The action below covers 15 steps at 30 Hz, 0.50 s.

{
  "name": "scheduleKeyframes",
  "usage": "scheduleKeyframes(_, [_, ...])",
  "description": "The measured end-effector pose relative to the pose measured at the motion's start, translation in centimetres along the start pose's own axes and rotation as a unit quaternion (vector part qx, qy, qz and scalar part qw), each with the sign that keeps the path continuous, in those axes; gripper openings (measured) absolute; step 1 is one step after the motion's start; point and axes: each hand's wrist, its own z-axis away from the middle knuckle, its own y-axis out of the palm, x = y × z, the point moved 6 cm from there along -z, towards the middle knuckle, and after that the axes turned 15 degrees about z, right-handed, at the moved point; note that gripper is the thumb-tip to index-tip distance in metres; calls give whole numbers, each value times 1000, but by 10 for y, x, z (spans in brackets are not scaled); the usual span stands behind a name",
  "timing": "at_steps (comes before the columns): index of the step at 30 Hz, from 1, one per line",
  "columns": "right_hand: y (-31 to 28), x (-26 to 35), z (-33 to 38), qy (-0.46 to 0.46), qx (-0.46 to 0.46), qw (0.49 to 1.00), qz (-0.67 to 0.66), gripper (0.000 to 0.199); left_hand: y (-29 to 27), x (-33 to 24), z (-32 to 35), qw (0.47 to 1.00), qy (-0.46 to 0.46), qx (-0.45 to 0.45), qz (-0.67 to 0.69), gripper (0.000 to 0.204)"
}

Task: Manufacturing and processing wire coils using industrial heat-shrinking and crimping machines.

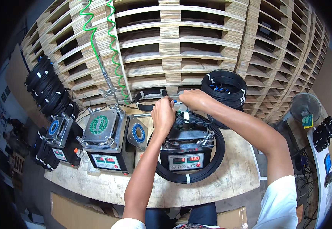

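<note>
My left hand [163, 113] is closed, its fingertips curled at the far side of the right-hand machine [184, 160]. Close by on its right, my right hand [192, 100] is also closed, fingers bent down toward the same spot. What each pinches is hidden. A small blue piece [175, 101] shows between the hands. Beside them, a bundle of thin black cables with a white tie [186, 116] lies across the machine's metal top. A large black cable coil [188, 178] loops around this machine, which has a red-digit display in front.
Left stand another machine with a green ring fixture [98, 124] and a smaller one with a blue ring [53, 127]. A tilted plate with a blue ring [138, 133] sits between machines. Cable coils [224, 84] stack behind, against wooden pallets [169, 45]. Green air hoses [93, 42] hang down.
</note>
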Motion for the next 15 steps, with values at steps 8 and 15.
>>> scheduleKeyframes(8, [13,12,-23,-38,39,998,25,22,4,-3,1,999,23,2,37,16])
scheduleKeyframes(15, [38,-11,-7,47,-57,984,-162,11,6,12,-7,998,21,22,58,21])
